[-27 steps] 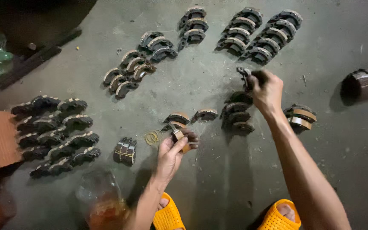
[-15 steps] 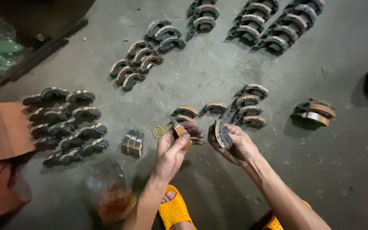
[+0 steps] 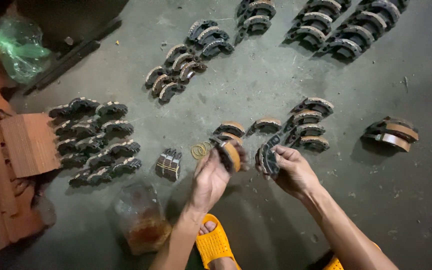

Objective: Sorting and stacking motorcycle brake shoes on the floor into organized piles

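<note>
My left hand (image 3: 210,181) grips a curved brake shoe with a tan lining (image 3: 231,155), held just above the concrete floor. My right hand (image 3: 292,171) holds a second dark brake shoe (image 3: 267,159) close beside it, the two pieces a small gap apart. Just beyond my hands, several more shoes (image 3: 307,124) stand in a short row on the floor. A few yellow rubber bands (image 3: 200,150) lie left of my left hand.
Rows of brake shoes lie at the far left (image 3: 95,140), upper middle (image 3: 181,64) and top right (image 3: 341,25). A banded bundle (image 3: 170,164), a plastic jar (image 3: 141,220), a stacked pair (image 3: 392,134), a cardboard box (image 3: 28,144) and my yellow sandal (image 3: 217,244) are nearby.
My right hand came back from the far row with a dark shoe and now holds it beside the shoe in my left hand. The view shifted slightly.
</note>
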